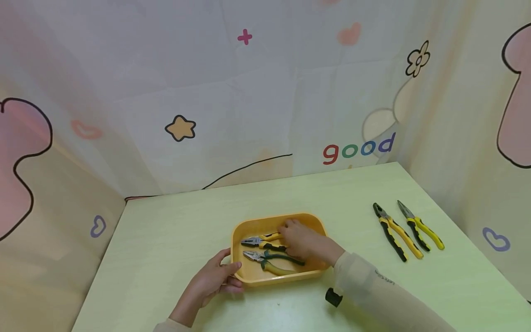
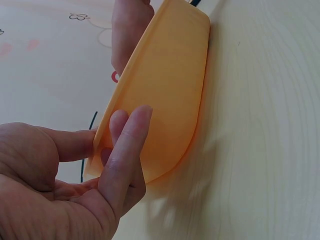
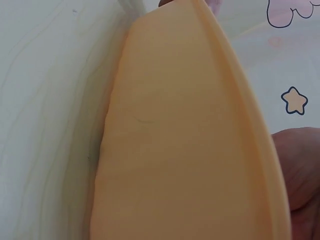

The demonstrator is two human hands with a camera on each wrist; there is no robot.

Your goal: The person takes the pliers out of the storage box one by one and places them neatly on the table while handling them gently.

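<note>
Green-handled pliers (image 1: 263, 258) and yellow-and-black pliers (image 1: 260, 241) lie in a yellow tray (image 1: 286, 277) on a pale green table (image 1: 174, 240), before a cartoon-printed backdrop (image 1: 228, 101). At left, the left hand (image 1: 215, 276) grips the tray's end — thumb at the rim. The right hand (image 1: 304, 242) reaches inside, partly covering the yellow-and-black pliers — I cannot tell whether it grips anything. Farther right, blunt-nosed pliers (image 1: 390, 222) lie beside needle-nosed pliers (image 1: 412, 220).
</note>
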